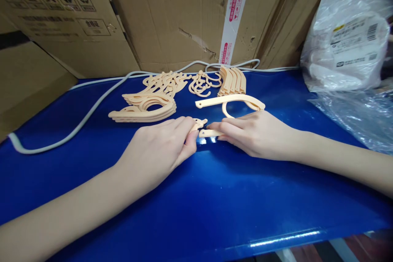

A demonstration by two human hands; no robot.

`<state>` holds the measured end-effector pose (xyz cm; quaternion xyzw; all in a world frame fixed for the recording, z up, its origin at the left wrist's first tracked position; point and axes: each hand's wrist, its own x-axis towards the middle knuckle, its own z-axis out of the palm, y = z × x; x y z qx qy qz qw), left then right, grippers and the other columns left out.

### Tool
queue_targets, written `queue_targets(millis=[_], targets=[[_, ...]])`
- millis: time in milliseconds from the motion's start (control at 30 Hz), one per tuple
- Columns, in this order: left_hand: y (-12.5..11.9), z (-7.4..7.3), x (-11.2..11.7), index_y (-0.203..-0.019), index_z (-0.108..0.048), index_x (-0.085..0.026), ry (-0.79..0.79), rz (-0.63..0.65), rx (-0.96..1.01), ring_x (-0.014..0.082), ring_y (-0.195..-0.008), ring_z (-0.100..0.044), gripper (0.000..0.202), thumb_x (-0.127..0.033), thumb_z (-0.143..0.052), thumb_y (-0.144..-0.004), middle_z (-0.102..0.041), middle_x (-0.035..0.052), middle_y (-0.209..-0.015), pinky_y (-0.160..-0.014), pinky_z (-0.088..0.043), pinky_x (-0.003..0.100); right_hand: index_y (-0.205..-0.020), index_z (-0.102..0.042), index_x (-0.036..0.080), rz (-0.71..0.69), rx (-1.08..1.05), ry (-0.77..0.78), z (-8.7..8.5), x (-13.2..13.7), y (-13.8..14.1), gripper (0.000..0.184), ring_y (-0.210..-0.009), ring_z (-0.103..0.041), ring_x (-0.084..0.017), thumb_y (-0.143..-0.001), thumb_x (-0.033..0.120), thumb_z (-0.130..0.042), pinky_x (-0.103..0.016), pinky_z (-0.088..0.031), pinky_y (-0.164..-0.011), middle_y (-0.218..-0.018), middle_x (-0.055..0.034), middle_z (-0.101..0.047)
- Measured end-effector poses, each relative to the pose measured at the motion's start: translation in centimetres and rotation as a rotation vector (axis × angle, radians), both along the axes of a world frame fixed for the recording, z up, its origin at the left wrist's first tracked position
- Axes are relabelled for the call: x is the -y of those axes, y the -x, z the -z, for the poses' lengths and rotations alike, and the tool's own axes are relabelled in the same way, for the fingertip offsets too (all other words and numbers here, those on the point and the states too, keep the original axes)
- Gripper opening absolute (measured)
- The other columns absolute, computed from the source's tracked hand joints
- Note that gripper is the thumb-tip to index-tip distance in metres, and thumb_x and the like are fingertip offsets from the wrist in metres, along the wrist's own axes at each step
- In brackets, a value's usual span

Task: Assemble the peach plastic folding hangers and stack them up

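Observation:
My left hand (162,143) is closed on a small beige plastic hanger piece (201,122), whose knobbed end pokes out past the thumb and forefinger. Most of that piece is hidden by the fingers. My right hand (254,135) pinches a beige hanger arm (208,133), its holed tip pointing at the left hand with a small gap between them. Just beyond the right fingers, a longer curved hanger arm (230,100) with a loop under it extends left; whether it joins the pinched part, I cannot tell.
Behind the hands lie stacked hanger halves (141,114), thin beige pieces (166,84), loose hooks (201,84) and stacked curved arms (233,81). A white cable (98,106) crosses the blue table (196,204). Cardboard boxes (178,12) stand behind; a plastic-wrapped bundle (344,49) is at right.

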<state>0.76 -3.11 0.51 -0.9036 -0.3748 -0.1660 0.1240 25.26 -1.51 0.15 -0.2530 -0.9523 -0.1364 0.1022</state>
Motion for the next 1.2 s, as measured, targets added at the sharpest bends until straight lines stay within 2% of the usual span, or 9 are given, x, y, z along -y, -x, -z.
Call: queue_targets(millis=[133, 267, 433, 567, 700, 900, 1033, 1133, 1200], targets=[[0.22, 0.06, -0.02, -0.082, -0.058, -0.018, 0.033, 0.042, 0.031, 0.016, -0.056, -0.059, 0.034, -0.022, -0.031, -0.102, -0.063, 0.0, -0.069, -0.05, -0.036, 0.028, -0.124, -0.061, 0.015, 0.008, -0.026, -0.057, -0.21, 0.14, 0.01, 0.031, -0.059, -0.065, -0.013, -0.108, 0.029, -0.039, -0.026, -0.033, -0.05, -0.084, -0.0037, -0.075], [0.42, 0.39, -0.07, -0.084, -0.055, -0.02, 0.067, 0.058, 0.112, 0.0165, -0.056, -0.055, 0.036, -0.029, -0.027, -0.105, -0.059, -0.0014, -0.067, -0.052, -0.033, 0.028, -0.122, -0.063, 0.015, -0.005, -0.058, -0.066, -0.42, 0.12, -0.02, 0.031, -0.062, -0.067, -0.013, -0.107, 0.029, -0.039, -0.025, -0.037, -0.052, -0.087, -0.0038, -0.076], [0.36, 0.05, -0.18, -0.085, -0.056, -0.02, 0.108, 0.038, 0.017, 0.0177, -0.052, -0.052, 0.039, -0.042, -0.033, -0.106, -0.056, -0.0007, -0.063, -0.048, -0.029, 0.027, -0.12, -0.064, 0.015, -0.018, -0.089, -0.095, -0.45, 0.15, -0.03, 0.029, -0.062, -0.068, -0.014, -0.107, 0.028, -0.041, -0.026, -0.039, -0.051, -0.087, -0.0032, -0.077], [0.37, -0.23, -0.33, -0.083, -0.058, -0.018, -0.04, 0.058, -0.09, 0.0184, -0.046, -0.052, 0.044, -0.038, -0.027, -0.108, -0.056, 0.0007, -0.057, -0.044, -0.025, 0.027, -0.121, -0.064, 0.015, -0.016, -0.083, -0.092, -0.33, 0.22, -0.03, 0.03, -0.06, -0.067, -0.013, -0.107, 0.028, -0.041, -0.026, -0.038, -0.051, -0.083, -0.0027, -0.076], [0.42, -0.09, -0.39, -0.082, -0.058, -0.017, -0.189, 0.105, -0.114, 0.0172, -0.041, -0.049, 0.046, -0.034, -0.025, -0.109, -0.054, 0.0006, -0.054, -0.041, -0.02, 0.029, -0.124, -0.062, 0.015, -0.028, -0.098, -0.017, -0.42, 0.21, -0.14, 0.031, -0.065, -0.069, -0.013, -0.107, 0.029, -0.039, -0.025, -0.041, -0.053, -0.09, -0.0041, -0.077], [0.5, -0.24, -0.3, -0.083, -0.06, -0.016, -0.277, 0.114, -0.169, 0.0168, -0.047, -0.055, 0.048, -0.034, -0.024, -0.109, -0.057, 0.0034, -0.061, -0.042, -0.02, 0.031, -0.124, -0.061, 0.016, -0.025, -0.116, 0.085, -0.67, 0.15, -0.3, 0.035, -0.065, -0.069, -0.013, -0.109, 0.032, -0.034, -0.025, -0.039, -0.053, -0.093, -0.0034, -0.077], [0.58, -0.03, -0.47, -0.085, -0.059, -0.018, -0.191, 0.103, -0.173, 0.0172, -0.046, -0.055, 0.052, -0.037, -0.018, -0.109, -0.056, 0.0023, -0.058, -0.041, -0.021, 0.03, -0.127, -0.06, 0.015, -0.04, -0.099, 0.066, -0.6, 0.05, -0.28, 0.035, -0.065, -0.068, -0.013, -0.108, 0.031, -0.036, -0.025, -0.038, -0.053, -0.092, -0.0045, -0.077], [0.6, 0.4, -0.61, -0.093, -0.06, -0.017, -0.069, 0.073, -0.166, 0.0179, -0.044, -0.055, 0.048, -0.035, -0.018, -0.109, -0.058, 0.0013, -0.057, -0.041, -0.025, 0.028, -0.123, -0.063, 0.015, -0.042, -0.069, 0.003, -0.42, -0.03, -0.17, 0.034, -0.061, -0.066, -0.012, -0.108, 0.031, -0.037, -0.025, -0.037, -0.052, -0.086, -0.0045, -0.075], [0.59, 0.63, -0.66, -0.098, -0.06, -0.016, -0.057, 0.064, -0.166, 0.0176, -0.042, -0.055, 0.046, -0.035, -0.019, -0.109, -0.059, 0.0009, -0.057, -0.041, -0.026, 0.028, -0.121, -0.064, 0.015, -0.041, -0.059, -0.012, -0.31, -0.07, -0.11, 0.034, -0.059, -0.065, -0.012, -0.108, 0.03, -0.037, -0.025, -0.036, -0.052, -0.083, -0.0039, -0.075]])
